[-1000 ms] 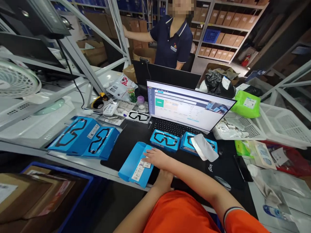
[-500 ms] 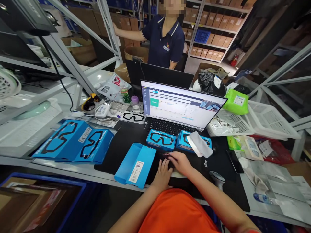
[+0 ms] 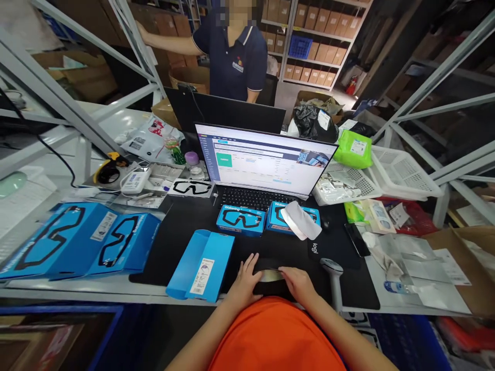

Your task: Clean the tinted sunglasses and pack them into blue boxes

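Observation:
Close to my orange top lies a curved, shiny, yellowish lens-like piece (image 3: 271, 275) with a dark upper edge, hard to make out against the black mat. My left hand (image 3: 245, 282) rests at its left end, fingers stretched out and spread. At its right end, the thumb and forefinger of my right hand (image 3: 298, 284) pinch the dark edge. An opened blue box (image 3: 207, 265) with a white label lies left of my hands. Beyond them are two blue eyewear boxes (image 3: 240, 220) (image 3: 273, 216), with a white pouch (image 3: 300, 220) over the right one.
A laptop (image 3: 263, 157) stands behind the boxes. Larger blue boxes (image 3: 79, 239) sit at left. On the right are a handheld scanner (image 3: 331, 268), a phone (image 3: 357, 239) and white baskets (image 3: 404, 172). A person in a dark shirt (image 3: 235, 59) stands behind the desk.
The head view has shifted, moving the scene left. My hands have come apart and drawn nearer my body. My left fingers have spread; my right hand has left a small dark item near the boxes.

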Tool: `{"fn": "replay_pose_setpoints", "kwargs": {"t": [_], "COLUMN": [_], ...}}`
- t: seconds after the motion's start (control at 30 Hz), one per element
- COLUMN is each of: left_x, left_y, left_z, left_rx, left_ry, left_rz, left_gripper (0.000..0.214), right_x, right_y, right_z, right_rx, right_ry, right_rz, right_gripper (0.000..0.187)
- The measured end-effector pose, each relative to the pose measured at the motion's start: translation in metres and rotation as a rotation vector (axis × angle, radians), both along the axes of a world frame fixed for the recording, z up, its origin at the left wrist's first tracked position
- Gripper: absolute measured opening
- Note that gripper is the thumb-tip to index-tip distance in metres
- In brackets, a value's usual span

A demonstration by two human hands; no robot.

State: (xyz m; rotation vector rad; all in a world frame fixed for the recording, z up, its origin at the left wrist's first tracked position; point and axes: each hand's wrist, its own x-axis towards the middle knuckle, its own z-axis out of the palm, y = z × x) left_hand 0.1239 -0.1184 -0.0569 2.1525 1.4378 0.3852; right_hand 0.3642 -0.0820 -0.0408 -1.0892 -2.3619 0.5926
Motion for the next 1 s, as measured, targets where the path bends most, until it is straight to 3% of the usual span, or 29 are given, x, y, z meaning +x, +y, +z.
{"fn": "replay_pose_setpoints", "kwargs": {"t": [0.23, 0.4, 0.53, 1.0], "left_x": [0.0, -0.001, -0.002, -0.001], "left_y": [-0.001, 0.001, 0.002, -0.001], "left_z": [-0.005, -0.006, -0.009, -0.007], "left_rx": [0.007, -0.003, -0.006, 0.026], "left_ry": [-0.079, -0.114, -0.128, -0.077], "left_rz": [0.04, 0.037, 0.018, 0.02], "left_gripper": [0.06, 0.052, 0.054, 0.057], "right_x": [-0.002, 0.0, -0.014, -0.058], "right_y": [0.002, 0.014, 0.025, 0.029], "right_z": [0.005, -0.003, -0.011, -0.003], "right_rx": [-0.052, -0.103, -0.135, -0.254], "right_ry": [-0.007, -0.086, -0.143, -0.444], "right_rz": [0.13, -0.051, -0.176, -0.085], "right_gripper": [0.028, 0.028, 0.029, 0.032]}}
